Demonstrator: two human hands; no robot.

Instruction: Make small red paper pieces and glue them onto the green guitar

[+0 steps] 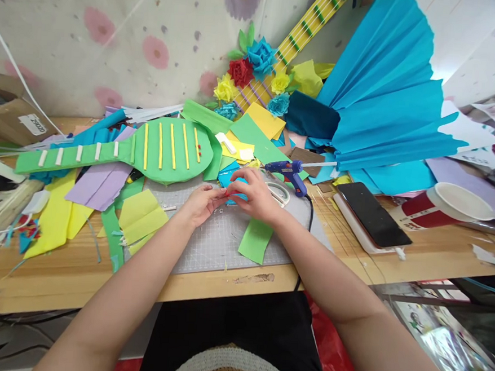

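Observation:
My left hand (202, 205) and my right hand (254, 196) meet over the grey cutting mat (209, 245), fingertips pinched together. A small red piece (229, 195) shows between them, mostly covered by the fingers; its kind cannot be made out. Blue paper (228, 175) lies just behind the fingers. To the right of my right hand are white-handled scissors (281, 193) and a blue-purple hot glue gun (288, 171). A green paper strip (255, 241) lies below my right wrist. Beyond my left hand rests a green paper-covered instrument (171, 152) with yellow strips.
A yellow instrument (300, 34) with paper flowers leans at the back beside a large blue pleated paper (390, 77). A phone (370, 212) and a paper cup (443, 206) stand at right. Coloured scraps cover the left, near a cardboard box (17, 114). The glue gun's cord crosses the table edge.

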